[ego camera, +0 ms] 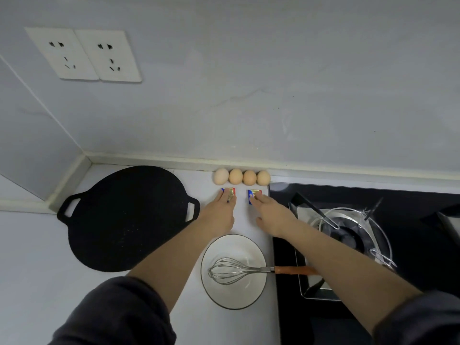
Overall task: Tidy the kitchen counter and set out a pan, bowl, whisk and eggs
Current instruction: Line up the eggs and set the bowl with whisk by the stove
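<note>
Left hand, right hand on packets beside eggs

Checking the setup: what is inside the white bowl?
A wire whisk lies in the white bowl, its orange handle sticking out over the rim. Nothing else shows inside; the right arm covers the handle's end.

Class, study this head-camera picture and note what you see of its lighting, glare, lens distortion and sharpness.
Head view: soft, even light, hardly any shadow by the eggs; a pale glare patch on the black hob near its back left corner; the wide lens bows the wall's foot and slants the sockets; the sleeves at the bottom edge look soft.
</note>
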